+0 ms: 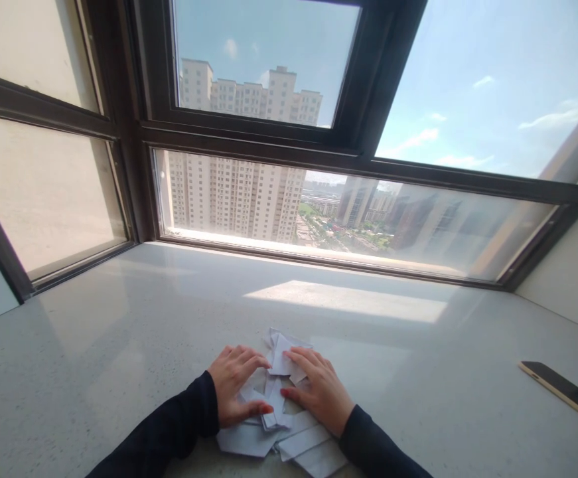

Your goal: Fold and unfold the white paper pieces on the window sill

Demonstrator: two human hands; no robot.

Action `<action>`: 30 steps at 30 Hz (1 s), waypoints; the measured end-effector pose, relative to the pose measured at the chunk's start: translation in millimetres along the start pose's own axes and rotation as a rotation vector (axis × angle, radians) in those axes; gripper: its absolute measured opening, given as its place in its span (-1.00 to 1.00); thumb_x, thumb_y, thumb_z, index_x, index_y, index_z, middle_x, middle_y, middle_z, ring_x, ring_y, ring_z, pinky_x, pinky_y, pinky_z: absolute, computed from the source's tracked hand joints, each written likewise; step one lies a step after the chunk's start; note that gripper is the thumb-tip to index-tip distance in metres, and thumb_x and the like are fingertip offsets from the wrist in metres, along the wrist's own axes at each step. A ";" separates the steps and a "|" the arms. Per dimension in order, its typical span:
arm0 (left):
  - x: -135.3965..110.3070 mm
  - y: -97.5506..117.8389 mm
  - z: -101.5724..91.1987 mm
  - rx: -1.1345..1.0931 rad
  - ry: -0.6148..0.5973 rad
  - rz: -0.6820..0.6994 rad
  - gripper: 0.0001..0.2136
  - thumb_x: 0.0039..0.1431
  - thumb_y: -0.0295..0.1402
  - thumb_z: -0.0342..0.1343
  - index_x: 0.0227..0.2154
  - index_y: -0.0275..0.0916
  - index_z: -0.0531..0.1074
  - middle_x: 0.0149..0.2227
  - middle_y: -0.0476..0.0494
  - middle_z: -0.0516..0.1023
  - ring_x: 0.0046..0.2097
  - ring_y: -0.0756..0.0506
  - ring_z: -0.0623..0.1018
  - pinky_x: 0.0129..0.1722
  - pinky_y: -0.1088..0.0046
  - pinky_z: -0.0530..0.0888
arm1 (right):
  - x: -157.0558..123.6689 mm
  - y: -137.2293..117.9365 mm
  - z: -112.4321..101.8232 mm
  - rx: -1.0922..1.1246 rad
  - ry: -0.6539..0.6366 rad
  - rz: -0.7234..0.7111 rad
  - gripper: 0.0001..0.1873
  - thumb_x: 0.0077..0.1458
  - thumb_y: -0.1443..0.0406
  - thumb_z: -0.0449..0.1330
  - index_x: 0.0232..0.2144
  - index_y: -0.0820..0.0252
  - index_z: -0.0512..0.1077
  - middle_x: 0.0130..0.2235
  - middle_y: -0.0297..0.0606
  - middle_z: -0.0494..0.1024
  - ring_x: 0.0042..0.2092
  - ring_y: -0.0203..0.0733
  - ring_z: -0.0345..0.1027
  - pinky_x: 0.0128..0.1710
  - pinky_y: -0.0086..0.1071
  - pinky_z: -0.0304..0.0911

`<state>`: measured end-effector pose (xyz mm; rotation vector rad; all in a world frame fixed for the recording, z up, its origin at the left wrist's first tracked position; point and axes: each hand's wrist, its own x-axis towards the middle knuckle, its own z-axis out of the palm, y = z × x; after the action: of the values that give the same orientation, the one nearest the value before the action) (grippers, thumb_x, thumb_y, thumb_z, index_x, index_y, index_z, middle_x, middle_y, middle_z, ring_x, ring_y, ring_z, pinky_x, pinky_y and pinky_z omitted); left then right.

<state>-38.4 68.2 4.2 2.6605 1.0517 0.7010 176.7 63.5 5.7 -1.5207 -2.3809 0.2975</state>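
A heap of folded white paper pieces [279, 431] lies on the pale stone windowsill [119, 345] close to me. My left hand [233, 385] rests on the left side of the heap, fingers curled down onto the paper. My right hand [318, 388] lies on the right side, fingers stretched flat and pressing a folded piece [283, 358] at the top of the heap. Both arms wear dark sleeves. Parts of the paper are hidden under my palms.
A dark flat phone-like slab [565, 392] with a tan edge lies at the right side of the sill. Dark-framed windows [269, 146] run along the back and left, showing high-rise buildings outside. A white wall [577, 265] closes the right end.
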 end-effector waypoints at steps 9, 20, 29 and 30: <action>-4.2 -12.0 10.8 0.138 -0.014 -0.023 -0.22 -0.35 0.20 -0.01 0.00 -0.08 0.15 0.08 -0.14 0.22 0.07 -0.29 0.18 -0.02 0.12 0.14 | 1.2 45.5 18.2 0.020 0.466 0.319 -0.52 0.01 0.05 -0.04 -0.11 0.22 0.30 -0.01 -0.03 0.29 0.05 0.08 0.07 -0.01 -0.04 0.04; -3.2 -52.9 34.6 0.220 0.324 -0.341 -0.62 0.10 -0.17 -0.21 -0.08 -0.23 0.23 -0.01 -0.25 0.32 -0.01 -0.21 0.31 -0.07 0.19 0.29 | -19.5 17.1 -15.2 0.427 -0.020 -0.125 -0.09 -0.24 -0.13 0.08 0.12 0.12 -0.02 0.17 -0.13 0.02 0.17 -0.01 -0.18 0.09 -0.09 -0.09; -0.3 -29.2 41.2 -0.051 0.284 -0.141 -0.54 0.12 -0.13 -0.25 0.03 -0.25 0.10 0.09 -0.30 0.17 0.11 -0.19 0.17 0.02 0.18 0.21 | -23.3 32.4 13.4 -0.107 0.091 0.059 -0.10 -0.22 -0.13 0.06 0.13 0.12 -0.05 0.15 -0.07 0.07 0.16 0.11 -0.15 0.05 0.11 -0.19; -0.1 -21.8 38.2 -0.079 0.257 -0.113 -0.52 0.12 -0.09 -0.26 0.05 -0.23 0.07 0.11 -0.29 0.14 0.12 -0.18 0.15 0.02 0.19 0.21 | -19.7 30.0 16.8 -0.122 0.168 0.085 -0.19 -0.13 -0.09 0.02 0.12 0.13 -0.03 0.14 -0.06 0.10 0.15 0.07 -0.11 0.06 0.07 -0.16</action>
<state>-32.5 83.7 -36.5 2.4690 1.1987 1.0573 203.8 57.9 -22.6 -1.6340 -2.2439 0.0411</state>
